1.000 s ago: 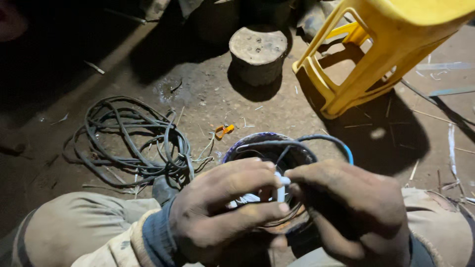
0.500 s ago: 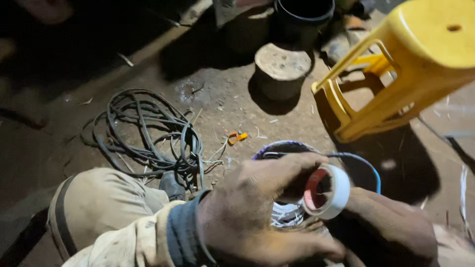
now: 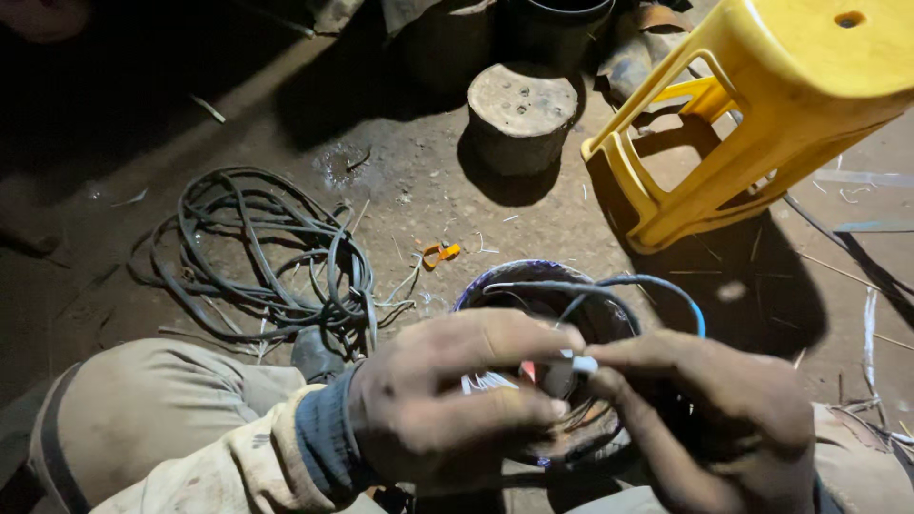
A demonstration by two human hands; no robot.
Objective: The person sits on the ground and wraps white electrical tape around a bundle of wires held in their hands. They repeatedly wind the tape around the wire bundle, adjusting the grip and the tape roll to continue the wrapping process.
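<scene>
My left hand (image 3: 457, 405) and my right hand (image 3: 709, 409) meet low in the head view, over a round wire-wound coil (image 3: 547, 295) with a purple rim that sits between my knees. Both hands pinch a roll of white tape (image 3: 566, 371), mostly hidden by my fingers, with a short white end showing between thumb and fingertip. A blue wire (image 3: 666, 286) and dark wires arch over the coil's top. My beige trouser knee (image 3: 162, 409) and a dark cuff lie at the lower left.
A tangle of dark cable (image 3: 267, 257) lies on the dirt floor to the left. A small orange clip (image 3: 441, 252) sits near it. A yellow plastic stool (image 3: 762, 114) leans at the upper right, with a round grey block (image 3: 522, 109) and dark pots behind.
The white tape roll, held up and plainly visible half a second ago, is now tucked low between my fingers. Both hands have closed together over the coil.
</scene>
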